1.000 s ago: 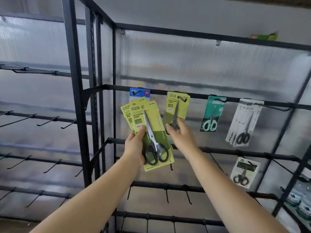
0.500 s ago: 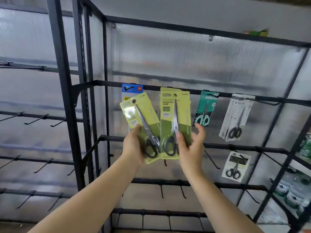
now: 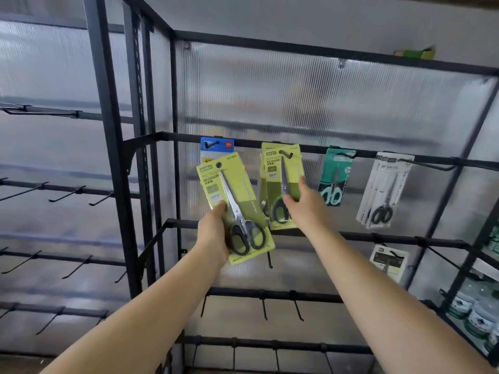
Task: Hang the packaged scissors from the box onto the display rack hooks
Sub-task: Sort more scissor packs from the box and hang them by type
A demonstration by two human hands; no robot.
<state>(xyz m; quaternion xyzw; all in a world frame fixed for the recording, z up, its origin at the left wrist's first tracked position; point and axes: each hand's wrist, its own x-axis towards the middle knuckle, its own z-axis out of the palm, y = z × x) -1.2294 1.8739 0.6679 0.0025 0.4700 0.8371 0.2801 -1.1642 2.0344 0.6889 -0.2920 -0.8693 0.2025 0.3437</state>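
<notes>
My left hand [image 3: 213, 236] grips a yellow-green scissors pack [image 3: 237, 201] by its lower part, tilted to the left in front of the rack. My right hand [image 3: 305, 209] pinches a second yellow-green scissors pack [image 3: 280, 174] at its middle. The top hole of that pack sits on a black hook [image 3: 286, 155] of the upper rail, with at least one more like pack behind it. The box is not in view.
On the same rail hang a blue pack [image 3: 217, 147], a teal scissors pack [image 3: 336, 176] and white scissors packs [image 3: 386, 187]. Another pack [image 3: 388, 261] hangs one rail lower. Bare hooks [image 3: 67, 195] stick out at the left and below [image 3: 270, 306]. Bottles [image 3: 475, 311] stand at the lower right.
My right hand has lifted its pack up and right, from beside my left hand onto the upper rail's hook. My left hand has stayed low with its pack.
</notes>
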